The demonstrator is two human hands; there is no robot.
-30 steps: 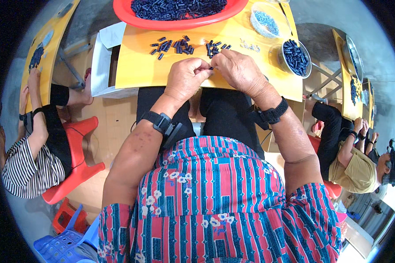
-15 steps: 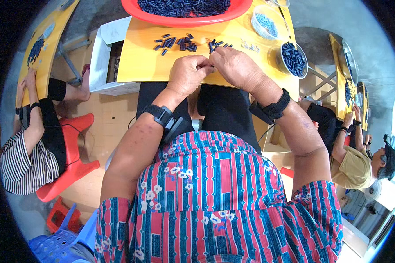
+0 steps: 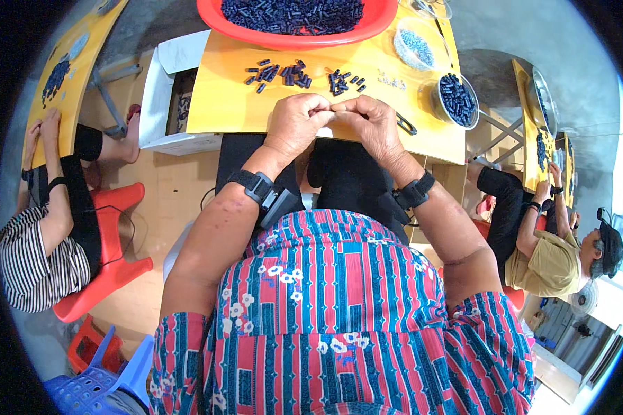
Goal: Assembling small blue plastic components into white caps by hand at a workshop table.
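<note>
Above the near edge of a yellow flat-topped table (image 3: 228, 104), the bare left hand (image 3: 294, 124) and the bare right hand (image 3: 374, 124) are being held tip to tip, with thumbs and forefingers brought close together and the other fingers curled; whether either pinch is fully closed, or on what, cannot be told, since the meeting point is being hidden by the fingers. Just beyond the fingertips, a small heap of short dark-blue tubes (image 3: 338, 81) is being kept on the tabletop, hardly nearer one hand than the other, its long axes being turned in mixed directions. A similar middle heap of dark-blue tubes (image 3: 295, 75) is being placed nearer the left hand. Beside the right hand, a black tool with a looped end (image 3: 407, 124) is being partly covered, its visible length being slanted away rightward and toward the table edge. No brand, label or legible writing is being shown.
</note>
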